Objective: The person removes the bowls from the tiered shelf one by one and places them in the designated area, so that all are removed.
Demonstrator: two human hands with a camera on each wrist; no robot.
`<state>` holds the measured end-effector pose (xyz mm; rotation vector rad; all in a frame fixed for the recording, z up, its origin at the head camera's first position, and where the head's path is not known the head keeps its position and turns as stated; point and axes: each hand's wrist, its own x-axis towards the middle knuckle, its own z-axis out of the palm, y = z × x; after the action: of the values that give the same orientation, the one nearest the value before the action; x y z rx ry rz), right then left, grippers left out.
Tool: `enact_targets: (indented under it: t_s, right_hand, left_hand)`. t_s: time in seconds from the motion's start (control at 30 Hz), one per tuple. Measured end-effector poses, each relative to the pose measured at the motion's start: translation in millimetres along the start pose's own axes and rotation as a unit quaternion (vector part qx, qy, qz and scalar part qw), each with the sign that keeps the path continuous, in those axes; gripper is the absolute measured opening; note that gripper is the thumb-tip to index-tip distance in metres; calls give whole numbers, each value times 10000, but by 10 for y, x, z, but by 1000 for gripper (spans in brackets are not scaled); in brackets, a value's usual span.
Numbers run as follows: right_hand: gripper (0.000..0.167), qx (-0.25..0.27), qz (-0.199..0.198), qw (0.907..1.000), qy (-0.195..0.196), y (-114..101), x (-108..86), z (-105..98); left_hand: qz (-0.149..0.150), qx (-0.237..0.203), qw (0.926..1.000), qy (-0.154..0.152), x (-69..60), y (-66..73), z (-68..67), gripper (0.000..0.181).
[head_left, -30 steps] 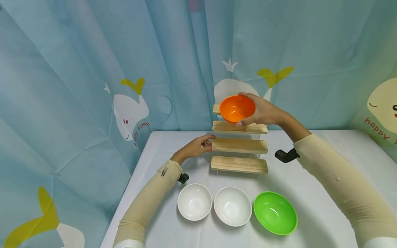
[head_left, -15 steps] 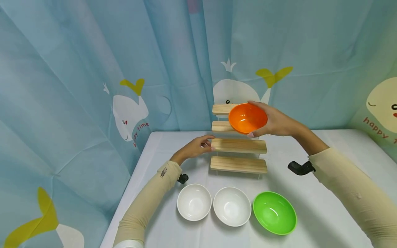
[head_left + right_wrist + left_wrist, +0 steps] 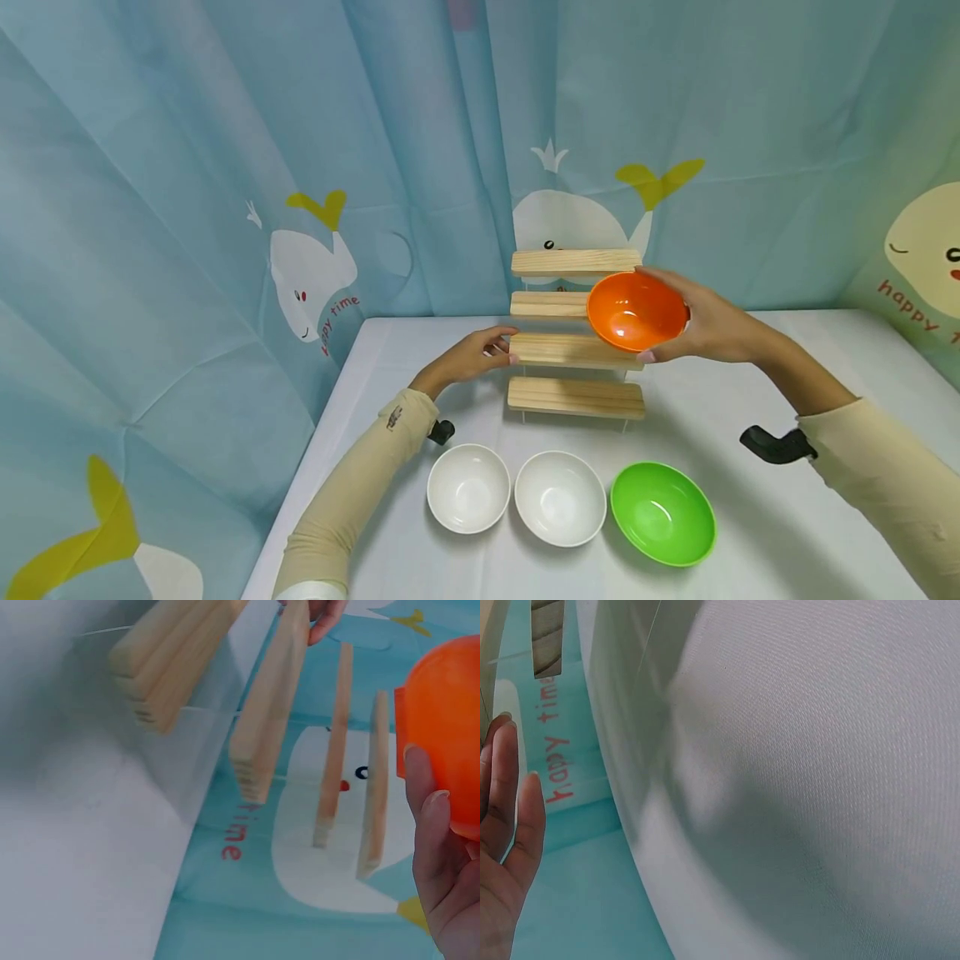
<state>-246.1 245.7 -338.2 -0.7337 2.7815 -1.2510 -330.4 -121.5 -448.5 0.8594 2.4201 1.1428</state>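
Note:
My right hand [image 3: 708,321] holds an orange bowl [image 3: 626,315] by its right side, thumb at the near rim and fingers at the far rim. Its inside faces the head camera, and it hangs in front of the right part of a wooden tiered rack [image 3: 573,398]. In the right wrist view the orange bowl [image 3: 454,727] is apart from the boards. My left hand [image 3: 471,354] grips the left end of the rack's second board from the bottom, fingers and thumb about its edges. The left wrist view shows only part of this left hand [image 3: 506,832].
Two white bowls, one on the left [image 3: 468,492] and one in the middle [image 3: 560,502], stand in a row with a green bowl [image 3: 663,514] before the rack. All rest on a white-covered table [image 3: 750,517]. A blue printed curtain [image 3: 435,150] hangs behind.
My right hand has moved the orange bowl from the rack's top boards down, right and toward me, uncovering the top board. My left hand stays at the rack.

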Motion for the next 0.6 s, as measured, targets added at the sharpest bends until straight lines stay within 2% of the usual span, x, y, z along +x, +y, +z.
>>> enact_targets:
  t_s: [0.3,0.6]
  right_hand:
    - [113,-39,71,9999,106,132,-275,13]
    - [114,-76,78,9997,216,190,-536,26]
  left_hand:
    - [-65,-41,10000,34,1,12,9,58]
    - [16,63,10000,15,0,8,8,62]
